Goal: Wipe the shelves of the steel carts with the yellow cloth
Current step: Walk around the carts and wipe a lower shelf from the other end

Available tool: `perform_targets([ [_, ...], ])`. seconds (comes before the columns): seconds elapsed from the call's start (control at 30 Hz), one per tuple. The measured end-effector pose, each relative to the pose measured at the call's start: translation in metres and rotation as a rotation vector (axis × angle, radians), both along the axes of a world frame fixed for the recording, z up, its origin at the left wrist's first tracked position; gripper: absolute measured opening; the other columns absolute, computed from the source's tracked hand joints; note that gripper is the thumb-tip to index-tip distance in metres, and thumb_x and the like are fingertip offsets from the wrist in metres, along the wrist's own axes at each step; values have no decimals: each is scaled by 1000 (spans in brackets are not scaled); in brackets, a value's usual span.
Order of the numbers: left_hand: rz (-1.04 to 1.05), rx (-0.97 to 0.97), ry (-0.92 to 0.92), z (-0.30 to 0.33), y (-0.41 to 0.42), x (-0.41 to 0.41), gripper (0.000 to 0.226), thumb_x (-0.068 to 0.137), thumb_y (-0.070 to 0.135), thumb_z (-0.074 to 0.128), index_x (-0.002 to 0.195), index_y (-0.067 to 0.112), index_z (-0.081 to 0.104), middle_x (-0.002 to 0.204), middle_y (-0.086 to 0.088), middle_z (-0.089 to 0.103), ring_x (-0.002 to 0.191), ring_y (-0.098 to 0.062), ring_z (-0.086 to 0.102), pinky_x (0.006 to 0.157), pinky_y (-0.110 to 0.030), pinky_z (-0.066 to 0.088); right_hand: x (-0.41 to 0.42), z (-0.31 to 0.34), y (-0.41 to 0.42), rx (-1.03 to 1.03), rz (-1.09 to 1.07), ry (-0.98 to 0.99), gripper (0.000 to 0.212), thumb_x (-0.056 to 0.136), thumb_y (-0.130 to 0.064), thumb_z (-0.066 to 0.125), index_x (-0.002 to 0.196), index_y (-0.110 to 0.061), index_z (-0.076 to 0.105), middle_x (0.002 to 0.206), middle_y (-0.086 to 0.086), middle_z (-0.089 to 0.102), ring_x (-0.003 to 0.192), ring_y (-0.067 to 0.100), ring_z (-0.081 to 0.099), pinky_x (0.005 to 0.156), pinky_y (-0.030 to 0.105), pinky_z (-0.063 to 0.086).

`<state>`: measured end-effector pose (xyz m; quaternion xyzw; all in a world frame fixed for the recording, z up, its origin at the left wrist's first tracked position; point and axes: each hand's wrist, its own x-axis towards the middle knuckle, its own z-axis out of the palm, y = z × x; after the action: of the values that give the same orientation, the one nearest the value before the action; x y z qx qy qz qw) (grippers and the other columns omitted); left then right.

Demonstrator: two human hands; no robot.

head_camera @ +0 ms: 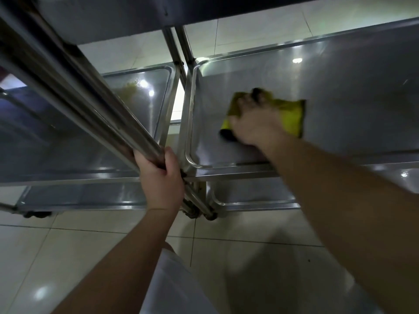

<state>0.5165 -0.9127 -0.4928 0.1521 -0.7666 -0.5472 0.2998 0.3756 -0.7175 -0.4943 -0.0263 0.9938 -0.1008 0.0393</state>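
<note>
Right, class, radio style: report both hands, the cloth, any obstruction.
Left hand gripping cart post. Right hand pressing yellow cloth on middle shelf. Nothing else on it.
</note>
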Motion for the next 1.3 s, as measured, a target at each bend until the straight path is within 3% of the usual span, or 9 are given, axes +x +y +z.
perform_targets([
  [0.13,3,-18,-15,-1,-3,0,37,102,22,59,134,11,46,83,0,63,68,-5,63,63,-18,49,39,12,-99,-75,269,-65,64,105,-54,25,165,-31,15,173,-11,9,160,25,-1,124,54,13],
  [0.3,2,18,-31,1,-2,1,44,102,25,59,142,15,44,90,0,67,73,-6,65,65,-18,50,73,5,-85,-68,446,-100,61,107,-55,19,165,-39,7,172,-19,-3,159,15,-12,128,49,-1],
  [0.6,8,55,-81,6,2,3,25,103,26,57,125,23,46,88,-3,66,63,3,62,57,-8,44,99,-5,86,-80,99,55,68,97,-66,32,159,-39,34,169,-18,25,159,15,12,125,49,24],
  [0.83,-28,45,-141,13,3,10,22,105,33,54,120,34,39,95,-9,71,79,-17,70,59,-14,50,105,-6,168,-26,-52,85,62,100,-60,39,159,-38,36,168,-16,27,159,17,14,125,47,25],
  [1.0,-50,-59,-277,5,11,36,32,105,39,56,127,19,46,100,6,66,91,-11,67,76,-33,51,104,-10,168,-26,-46,102,63,100,-60,37,159,-38,34,169,-16,26,159,17,13,126,46,22],
  [1.07,-43,-109,-260,-10,17,50,37,103,35,62,134,21,48,115,6,65,100,-6,64,90,-33,53,103,-11,170,-27,-37,101,63,101,-60,36,160,-37,34,169,-15,26,159,18,13,127,46,21],
  [1.13,49,-199,-247,-30,26,64,47,100,24,64,142,14,47,134,-4,54,123,-17,53,106,-38,46,101,-11,170,-20,-27,88,64,101,-61,34,160,-37,32,169,-15,24,159,18,11,127,45,19],
  [1.2,85,-237,-284,-42,42,76,41,97,15,63,135,9,52,131,-9,48,124,-29,49,105,-41,44,101,-11,171,-18,-23,74,65,101,-62,32,161,-38,30,170,-16,21,160,17,9,127,45,17],
  [1.3,-138,-378,-230,-46,70,82,29,95,15,56,123,11,58,119,-1,49,115,-26,53,100,-35,42,100,-13,172,-11,-17,72,66,101,-64,29,162,-38,28,170,-16,20,160,17,7,128,45,17],
])
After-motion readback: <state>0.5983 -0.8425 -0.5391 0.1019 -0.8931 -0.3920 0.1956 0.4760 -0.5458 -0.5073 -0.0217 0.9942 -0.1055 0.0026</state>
